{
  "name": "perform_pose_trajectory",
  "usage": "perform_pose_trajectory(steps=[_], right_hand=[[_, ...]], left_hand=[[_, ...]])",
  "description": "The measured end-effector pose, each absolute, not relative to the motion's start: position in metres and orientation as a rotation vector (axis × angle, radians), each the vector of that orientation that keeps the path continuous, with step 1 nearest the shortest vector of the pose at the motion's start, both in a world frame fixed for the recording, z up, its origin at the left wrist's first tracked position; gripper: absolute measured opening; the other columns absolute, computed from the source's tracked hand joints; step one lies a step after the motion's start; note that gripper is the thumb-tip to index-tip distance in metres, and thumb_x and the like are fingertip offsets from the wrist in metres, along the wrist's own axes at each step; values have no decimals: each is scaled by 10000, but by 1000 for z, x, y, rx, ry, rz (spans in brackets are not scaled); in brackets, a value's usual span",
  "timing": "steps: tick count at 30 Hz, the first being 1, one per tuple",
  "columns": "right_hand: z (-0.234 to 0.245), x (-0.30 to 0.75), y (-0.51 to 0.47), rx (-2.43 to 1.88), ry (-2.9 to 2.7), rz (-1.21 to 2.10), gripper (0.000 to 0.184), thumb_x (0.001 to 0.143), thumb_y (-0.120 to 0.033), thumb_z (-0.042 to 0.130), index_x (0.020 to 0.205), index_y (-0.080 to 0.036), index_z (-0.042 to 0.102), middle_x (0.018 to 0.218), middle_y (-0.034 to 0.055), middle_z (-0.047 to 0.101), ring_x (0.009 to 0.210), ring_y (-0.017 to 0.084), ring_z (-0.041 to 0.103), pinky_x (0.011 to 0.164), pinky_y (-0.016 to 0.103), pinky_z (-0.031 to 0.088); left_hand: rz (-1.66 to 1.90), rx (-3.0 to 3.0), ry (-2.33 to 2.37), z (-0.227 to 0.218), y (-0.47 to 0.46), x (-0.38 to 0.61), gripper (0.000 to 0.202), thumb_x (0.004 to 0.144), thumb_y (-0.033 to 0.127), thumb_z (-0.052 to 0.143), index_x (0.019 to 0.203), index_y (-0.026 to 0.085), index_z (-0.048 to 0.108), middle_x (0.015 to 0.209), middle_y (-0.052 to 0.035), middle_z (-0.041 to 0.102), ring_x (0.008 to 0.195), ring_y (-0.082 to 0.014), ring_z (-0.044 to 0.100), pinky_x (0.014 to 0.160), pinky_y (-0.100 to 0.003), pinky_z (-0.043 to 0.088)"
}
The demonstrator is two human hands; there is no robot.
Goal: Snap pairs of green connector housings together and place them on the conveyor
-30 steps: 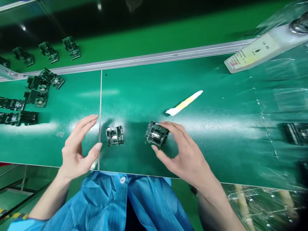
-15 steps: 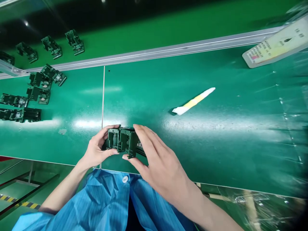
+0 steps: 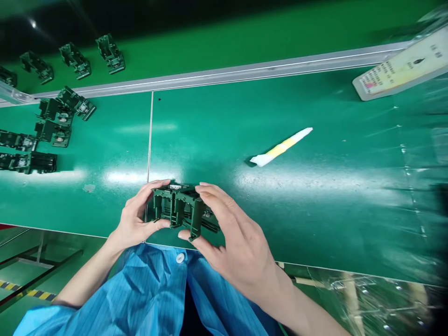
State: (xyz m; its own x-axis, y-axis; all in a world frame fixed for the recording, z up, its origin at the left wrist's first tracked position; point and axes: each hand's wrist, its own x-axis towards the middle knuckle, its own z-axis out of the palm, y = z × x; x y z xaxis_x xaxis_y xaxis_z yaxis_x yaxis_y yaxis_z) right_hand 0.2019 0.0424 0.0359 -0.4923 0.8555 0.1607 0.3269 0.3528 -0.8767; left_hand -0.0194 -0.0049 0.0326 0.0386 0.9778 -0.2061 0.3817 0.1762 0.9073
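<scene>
Two dark green plastic parts (image 3: 178, 210) are pressed together side by side just above the near edge of the green table (image 3: 245, 196). My left hand (image 3: 135, 219) grips the left part between thumb and fingers. My right hand (image 3: 231, 238) grips the right part, with fingers over its top and the thumb beneath. Both hands are closed on the joined pair.
A white and yellow tube (image 3: 280, 148) lies on the table to the right of the hands. Several similar dark parts (image 3: 52, 126) lie at the far left, and three more (image 3: 75, 59) sit on the conveyor beyond the metal rail (image 3: 245, 72). A labelled white card (image 3: 402, 70) lies at the upper right.
One second ago the two parts lay apart on the table with my left hand open. Both hands have since picked them up and brought them together near the table's edge.
</scene>
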Motion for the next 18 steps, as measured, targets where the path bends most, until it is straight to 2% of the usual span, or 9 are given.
perform_pose_trajectory(steps=[4,8,10,14,18], right_hand=[[25,204,36,-1036,-1850,1275,617,939,-215,632,1471,-136,329,1383,190,548,1399,295,444,1140,495,467],[15,205,30,-1041,-1760,1383,684,974,-236,569,1551,-194,203,1555,165,371,1494,268,271,1201,509,359],[9,205,28,-1031,-1639,1499,680,992,-281,542,1561,-223,172,1589,147,320,1496,254,268,1210,498,333],[-3,202,21,-942,-1363,1678,637,1022,-411,488,1550,-249,170,1588,144,328,1472,225,326,1189,449,366],[-8,203,13,-886,-1282,1759,692,1017,-461,489,1566,-263,118,1608,158,284,1480,231,304,1184,461,355]], left_hand=[[664,1724,1525,47,6,-23,670,797,384,783,1384,206,515,1281,-158,660,1225,-282,606,1041,-431,518],[554,2117,1500,66,24,-19,743,800,398,777,1439,210,447,1189,-137,686,1123,-302,632,955,-464,550],[456,2298,1474,77,31,-13,781,815,413,758,1474,192,401,1130,-140,682,1061,-302,636,914,-461,555],[277,2472,1389,96,39,0,816,871,376,699,1531,113,297,1073,-157,646,1006,-293,623,883,-432,547],[211,2468,1403,103,37,7,797,885,333,680,1534,85,288,1047,-156,637,987,-294,620,884,-435,544]])
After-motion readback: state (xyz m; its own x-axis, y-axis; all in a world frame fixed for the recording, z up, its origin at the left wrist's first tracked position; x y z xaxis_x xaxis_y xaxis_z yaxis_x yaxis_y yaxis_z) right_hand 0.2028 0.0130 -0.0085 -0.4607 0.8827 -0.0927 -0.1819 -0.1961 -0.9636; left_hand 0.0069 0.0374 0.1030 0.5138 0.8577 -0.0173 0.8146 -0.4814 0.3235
